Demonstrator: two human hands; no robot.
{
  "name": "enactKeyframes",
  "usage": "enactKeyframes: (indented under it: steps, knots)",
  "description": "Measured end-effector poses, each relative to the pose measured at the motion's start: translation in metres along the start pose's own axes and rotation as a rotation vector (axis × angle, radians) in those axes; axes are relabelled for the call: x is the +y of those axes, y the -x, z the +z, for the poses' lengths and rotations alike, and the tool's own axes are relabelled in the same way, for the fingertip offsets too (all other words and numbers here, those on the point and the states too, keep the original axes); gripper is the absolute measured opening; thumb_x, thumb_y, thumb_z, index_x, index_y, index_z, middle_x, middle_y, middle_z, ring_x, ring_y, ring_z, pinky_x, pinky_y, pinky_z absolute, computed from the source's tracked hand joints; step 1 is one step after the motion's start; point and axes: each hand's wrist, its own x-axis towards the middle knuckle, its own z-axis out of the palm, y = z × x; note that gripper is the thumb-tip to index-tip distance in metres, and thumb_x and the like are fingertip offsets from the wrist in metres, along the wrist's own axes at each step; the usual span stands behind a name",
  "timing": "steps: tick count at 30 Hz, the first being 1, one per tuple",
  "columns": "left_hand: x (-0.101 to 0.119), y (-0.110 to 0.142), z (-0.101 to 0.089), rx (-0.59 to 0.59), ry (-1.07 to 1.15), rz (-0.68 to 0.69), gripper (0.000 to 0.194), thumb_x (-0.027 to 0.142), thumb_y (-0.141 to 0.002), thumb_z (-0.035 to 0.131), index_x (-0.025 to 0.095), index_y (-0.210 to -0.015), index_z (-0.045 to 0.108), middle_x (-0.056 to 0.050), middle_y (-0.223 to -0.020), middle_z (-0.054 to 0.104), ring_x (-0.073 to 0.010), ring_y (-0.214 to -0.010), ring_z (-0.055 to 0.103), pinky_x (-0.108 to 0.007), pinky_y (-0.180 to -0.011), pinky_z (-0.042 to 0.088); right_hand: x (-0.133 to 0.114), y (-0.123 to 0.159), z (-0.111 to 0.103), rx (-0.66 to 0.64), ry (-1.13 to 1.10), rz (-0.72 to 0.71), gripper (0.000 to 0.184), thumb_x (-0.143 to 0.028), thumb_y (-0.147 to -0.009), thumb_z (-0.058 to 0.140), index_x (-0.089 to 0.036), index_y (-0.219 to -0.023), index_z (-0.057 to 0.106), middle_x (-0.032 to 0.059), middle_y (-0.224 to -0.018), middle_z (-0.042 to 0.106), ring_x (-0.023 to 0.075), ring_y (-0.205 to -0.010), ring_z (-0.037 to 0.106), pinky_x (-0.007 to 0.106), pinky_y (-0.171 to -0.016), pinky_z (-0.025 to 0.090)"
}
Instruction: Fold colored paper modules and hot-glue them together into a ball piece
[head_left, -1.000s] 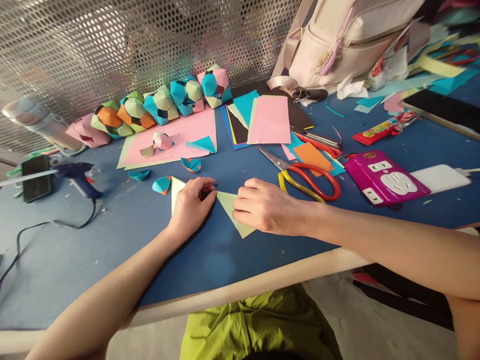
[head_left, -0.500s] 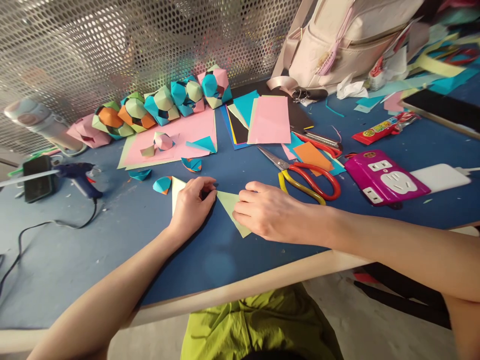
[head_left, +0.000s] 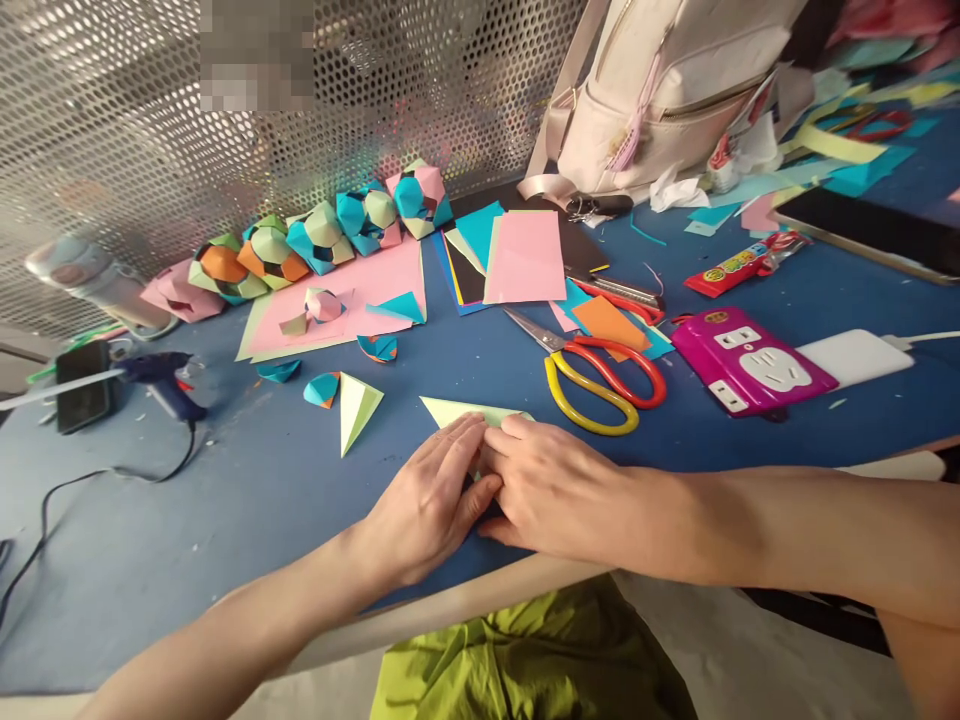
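Observation:
A light green paper triangle (head_left: 448,409) lies near the table's front edge, mostly covered by my two hands. My left hand (head_left: 431,500) has its fingers over the paper's near side, with the thumb tucked below them. My right hand (head_left: 551,485) meets it there, fingers closed on the same sheet. Between the hands the paper's lower part is hidden. To the left stands a folded light green piece (head_left: 360,408), touching or nearly touching a blue and orange folded piece (head_left: 322,389). Two more small blue folded pieces, one at left (head_left: 279,371) and one behind (head_left: 377,347), lie beyond.
Scissors (head_left: 606,385) lie to the right, near a purple power socket (head_left: 750,360). Paper sheets (head_left: 527,257) and a row of folded paper balls (head_left: 321,237) are at the back. A glue gun (head_left: 161,380) with its cord sits left, a backpack (head_left: 675,100) back right.
My left hand has left the folded green piece and moved right to join my right hand on the triangle. The triangle has turned and come nearer the front edge.

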Motion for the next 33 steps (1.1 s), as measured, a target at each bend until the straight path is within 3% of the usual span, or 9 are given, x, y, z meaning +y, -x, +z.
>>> enactKeyframes:
  steps: [2,6,9,14,18,21,25,29,33]
  knots:
    - [-0.004,0.001,0.003,-0.059,-0.013,0.0,0.049,0.035,-0.098,0.038,0.012,-0.141,0.035,-0.023,-0.133,0.058,-0.0289,-0.13,0.051,-0.046,-0.102,0.05,-0.004,0.003,-0.004,0.033,0.143,0.02,0.045,-0.05,-0.093,0.048,-0.011,-0.095,0.07,0.0181,-0.111,0.066,0.0324,-0.119,0.05,0.043,-0.103,0.036]
    - [-0.021,0.003,0.008,-0.073,-0.16,-0.004,0.056,0.048,-0.096,0.036,0.008,-0.136,0.04,-0.027,-0.139,0.051,-0.0348,-0.135,0.043,-0.053,-0.106,0.044,-0.005,0.003,-0.012,0.069,0.311,-0.049,0.056,-0.055,-0.093,0.044,-0.007,-0.105,0.069,0.02,-0.122,0.064,0.0313,-0.12,0.052,0.04,-0.105,0.035]
    - [-0.031,0.005,0.008,-0.073,-0.248,-0.012,0.058,0.053,-0.095,0.036,0.009,-0.132,0.045,-0.026,-0.139,0.051,-0.0354,-0.134,0.044,-0.054,-0.105,0.044,-0.003,0.004,-0.015,0.072,0.336,-0.065,0.056,-0.055,-0.095,0.04,-0.009,-0.106,0.07,0.017,-0.122,0.065,0.0305,-0.118,0.054,0.04,-0.104,0.036]
    - [-0.043,0.004,0.005,-0.045,-0.365,-0.142,0.057,0.057,-0.093,0.038,0.011,-0.123,0.053,-0.025,-0.137,0.054,-0.0359,-0.13,0.049,-0.054,-0.104,0.045,-0.003,0.003,-0.015,0.087,0.393,-0.052,0.064,-0.056,-0.096,0.036,-0.004,-0.118,0.065,0.0183,-0.115,0.068,0.0291,-0.115,0.056,0.038,-0.102,0.038]
    - [-0.05,-0.001,-0.004,0.0,-0.49,-0.188,0.049,0.051,-0.093,0.043,0.008,-0.109,0.06,-0.028,-0.127,0.06,-0.0397,-0.124,0.054,-0.058,-0.103,0.044,-0.004,0.004,-0.013,0.114,0.393,-0.033,0.067,-0.058,-0.095,0.037,-0.002,-0.121,0.063,0.0178,-0.116,0.068,0.0284,-0.114,0.056,0.037,-0.101,0.038]
    - [-0.043,-0.003,-0.011,0.072,-0.512,-0.129,0.029,0.034,-0.095,0.045,0.012,-0.095,0.064,-0.023,-0.12,0.064,-0.0366,-0.12,0.057,-0.057,-0.1,0.046,-0.003,0.004,-0.014,0.121,0.397,-0.04,0.065,-0.056,-0.096,0.036,-0.002,-0.122,0.063,0.0162,-0.118,0.067,0.0274,-0.113,0.057,0.037,-0.102,0.039]
    - [-0.02,-0.003,-0.009,0.022,-0.317,0.056,0.018,0.013,-0.093,0.045,0.013,-0.088,0.062,-0.015,-0.101,0.068,-0.0232,-0.096,0.066,-0.038,-0.083,0.058,-0.002,0.0,-0.02,0.101,0.435,-0.045,0.063,-0.055,-0.097,0.034,-0.005,-0.116,0.066,0.0139,-0.112,0.07,0.0259,-0.11,0.06,0.034,-0.098,0.044]
    - [-0.009,-0.002,-0.005,0.003,-0.367,0.122,0.02,0.011,-0.094,0.041,0.01,-0.095,0.062,-0.014,-0.091,0.068,-0.0233,-0.085,0.067,-0.036,-0.071,0.059,-0.001,-0.004,-0.017,0.035,0.398,-0.024,0.06,-0.054,-0.096,0.035,-0.007,-0.112,0.068,0.0139,-0.109,0.071,0.0269,-0.109,0.061,0.035,-0.098,0.045]
    - [-0.009,-0.001,-0.005,-0.011,-0.432,0.161,0.021,0.016,-0.094,0.042,0.008,-0.096,0.062,-0.015,-0.091,0.068,-0.0261,-0.087,0.067,-0.039,-0.075,0.06,-0.001,0.003,-0.004,-0.039,0.257,-0.019,0.061,-0.056,-0.095,0.035,-0.008,-0.121,0.062,0.0157,-0.119,0.066,0.0278,-0.116,0.056,0.04,-0.109,0.035]
